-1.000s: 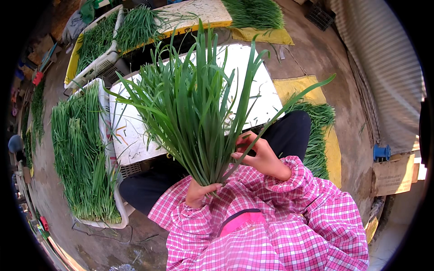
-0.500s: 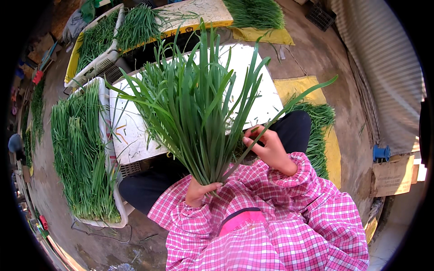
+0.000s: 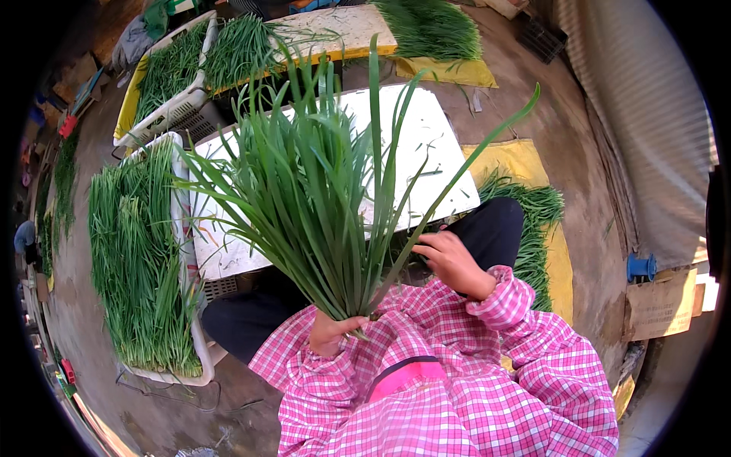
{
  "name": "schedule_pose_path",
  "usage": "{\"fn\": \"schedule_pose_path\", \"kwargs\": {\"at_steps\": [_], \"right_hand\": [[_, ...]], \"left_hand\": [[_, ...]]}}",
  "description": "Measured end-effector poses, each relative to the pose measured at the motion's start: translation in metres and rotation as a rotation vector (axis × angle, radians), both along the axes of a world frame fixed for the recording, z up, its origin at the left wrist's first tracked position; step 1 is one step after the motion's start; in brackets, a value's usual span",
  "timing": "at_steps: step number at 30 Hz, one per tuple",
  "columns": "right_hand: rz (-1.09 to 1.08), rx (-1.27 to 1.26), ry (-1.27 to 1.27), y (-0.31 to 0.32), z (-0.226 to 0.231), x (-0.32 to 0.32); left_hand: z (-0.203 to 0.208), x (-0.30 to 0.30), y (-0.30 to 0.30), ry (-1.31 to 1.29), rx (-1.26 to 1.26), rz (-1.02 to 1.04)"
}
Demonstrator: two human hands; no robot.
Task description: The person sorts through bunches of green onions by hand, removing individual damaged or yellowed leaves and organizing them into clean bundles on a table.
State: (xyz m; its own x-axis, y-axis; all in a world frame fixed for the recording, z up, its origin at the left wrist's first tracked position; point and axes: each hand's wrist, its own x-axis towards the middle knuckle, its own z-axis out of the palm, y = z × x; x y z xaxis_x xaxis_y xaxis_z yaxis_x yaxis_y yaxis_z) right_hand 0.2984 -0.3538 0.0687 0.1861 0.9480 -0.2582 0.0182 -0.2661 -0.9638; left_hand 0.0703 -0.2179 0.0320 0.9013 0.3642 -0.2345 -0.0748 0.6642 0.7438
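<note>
A spread bunch of long flat green chives (image 3: 320, 206) fans upward in front of me. My left hand (image 3: 335, 331) is closed around its pale lower ends, near my lap. Just right of the bunch, my right hand (image 3: 454, 261) is closed, with bent fingers beside the outermost long leaf. Its thumb and whatever lies between the fingertips are hidden. Behind the bunch stands a white board (image 3: 449, 167) with bits of leaf scattered on it. The chives cover much of its left part, so I cannot separate all that lies there.
A white crate (image 3: 199, 350) heaped with chives stands to my left, and another white crate (image 3: 156, 122) is beyond it. More chives (image 3: 430, 30) lie on yellow sheeting at the back. At my right knee, another pile (image 3: 529, 221) rests on a yellow sheet (image 3: 562, 266).
The bunch has tipped slightly left, and its outer right leaf stands more upright. My right hand has turned, its thumb now out of sight, and sits slightly lower.
</note>
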Motion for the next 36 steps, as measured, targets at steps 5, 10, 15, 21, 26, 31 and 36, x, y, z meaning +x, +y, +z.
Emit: {"fn": "schedule_pose_path", "kwargs": {"at_steps": [5,10,15,21,26,31,36], "right_hand": [[0.104,0.247,0.382,0.032,0.003,-0.038],[-0.077,0.109,0.391,0.044,-0.010,-0.055],[-0.331,0.341,0.298,0.046,-0.007,-0.064],[-0.336,0.332,0.454,0.048,0.012,-0.031],[-0.196,0.418,0.321,0.051,0.014,-0.001],[-0.326,0.336,0.294,0.049,0.011,0.008],[-0.596,0.236,0.188,0.047,0.010,0.013]], "left_hand": [[0.001,0.015,-0.003,0.097,0.095,-0.026],[-0.002,0.039,-0.023,0.291,0.633,0.179],[0.002,0.054,-0.032,0.380,1.270,0.237],[-0.005,0.074,-0.044,0.439,1.459,0.338],[-0.034,0.101,-0.038,0.269,1.469,0.455],[-0.052,0.119,-0.046,0.225,1.510,0.523],[-0.065,0.143,-0.048,0.154,1.390,0.454]]}}
